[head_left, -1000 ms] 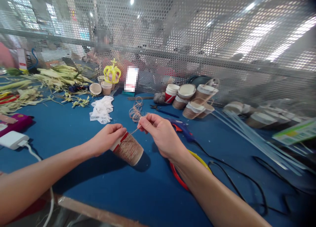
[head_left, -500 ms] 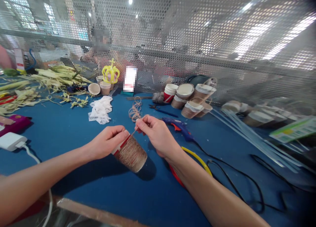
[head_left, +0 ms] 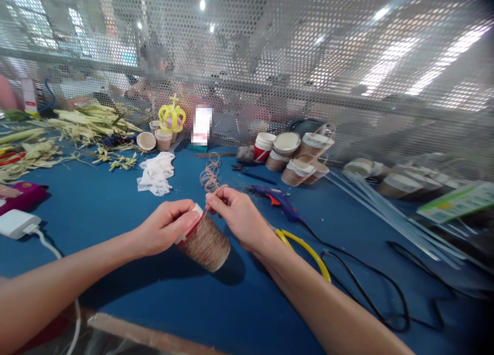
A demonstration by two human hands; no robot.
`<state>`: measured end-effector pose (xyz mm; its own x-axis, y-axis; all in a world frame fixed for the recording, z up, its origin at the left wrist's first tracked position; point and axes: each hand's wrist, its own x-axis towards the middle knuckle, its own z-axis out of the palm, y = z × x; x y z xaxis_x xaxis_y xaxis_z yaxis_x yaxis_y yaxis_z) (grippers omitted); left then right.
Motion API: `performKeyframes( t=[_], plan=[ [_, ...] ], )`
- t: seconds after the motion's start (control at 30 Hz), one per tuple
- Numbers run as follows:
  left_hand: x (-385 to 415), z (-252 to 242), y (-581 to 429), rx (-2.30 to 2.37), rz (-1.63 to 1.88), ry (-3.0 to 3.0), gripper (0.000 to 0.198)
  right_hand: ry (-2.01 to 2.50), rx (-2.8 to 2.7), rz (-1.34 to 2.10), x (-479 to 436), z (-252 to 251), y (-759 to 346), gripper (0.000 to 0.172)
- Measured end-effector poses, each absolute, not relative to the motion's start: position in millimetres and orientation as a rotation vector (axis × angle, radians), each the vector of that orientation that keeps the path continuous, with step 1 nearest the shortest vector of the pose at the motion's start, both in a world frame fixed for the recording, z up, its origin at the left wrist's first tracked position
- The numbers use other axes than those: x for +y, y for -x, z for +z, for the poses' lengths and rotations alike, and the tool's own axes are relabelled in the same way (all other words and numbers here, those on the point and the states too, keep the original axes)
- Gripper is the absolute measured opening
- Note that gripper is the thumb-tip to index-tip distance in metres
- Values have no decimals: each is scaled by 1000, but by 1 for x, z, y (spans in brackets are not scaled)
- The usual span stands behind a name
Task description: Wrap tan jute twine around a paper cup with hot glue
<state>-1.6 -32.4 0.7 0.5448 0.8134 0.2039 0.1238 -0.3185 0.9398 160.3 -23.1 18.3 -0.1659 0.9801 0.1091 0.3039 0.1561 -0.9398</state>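
A paper cup (head_left: 206, 244) wound with brown twine lies tilted in the air, its base toward the lower right. A red and white band shows near its rim. My left hand (head_left: 166, 225) is closed on the rim end, thumb along the side. My right hand (head_left: 235, 211) pinches the twine close to the cup's upper edge. Behind that hand, a loose tangle of twine (head_left: 210, 174) rests on the blue table. A blue glue gun (head_left: 280, 199) lies beyond my right wrist, and yellow-handled scissors (head_left: 309, 246) are partly hidden by my right forearm.
Several wrapped cups (head_left: 295, 171) stand at the back right, with clear glue sticks (head_left: 401, 224) beside them. Black cable (head_left: 382, 275) loops at right. A crumpled white cloth (head_left: 156, 172), corn husks (head_left: 88, 123) and a white charger (head_left: 19, 224) are at left. Perforated metal (head_left: 239, 51) screens the back.
My right hand has moved slightly left and down, bringing the pinched twine closer to the cup. The cup has turned a little in my left hand. The view has shifted slightly.
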Motion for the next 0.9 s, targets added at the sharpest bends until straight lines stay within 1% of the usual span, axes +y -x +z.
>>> performKeyframes(
  t=[0.53, 0.7, 0.77, 0.9],
  plan=[
    [-34, 3, 6, 655, 963, -2125, 26, 1302, -1713, 1020, -29, 18, -156, 21],
    [-35, 4, 7, 626, 1010, -2181, 26, 1309, -1679, 1091, -26, 16, -158, 23],
    [-34, 4, 8, 643, 1047, -2193, 26, 1306, -1670, 1135, -24, 16, -160, 29],
    [-31, 3, 9, 737, 1074, -2154, 25, 1235, -1731, 1306, -22, 22, -169, 49]
  ],
)
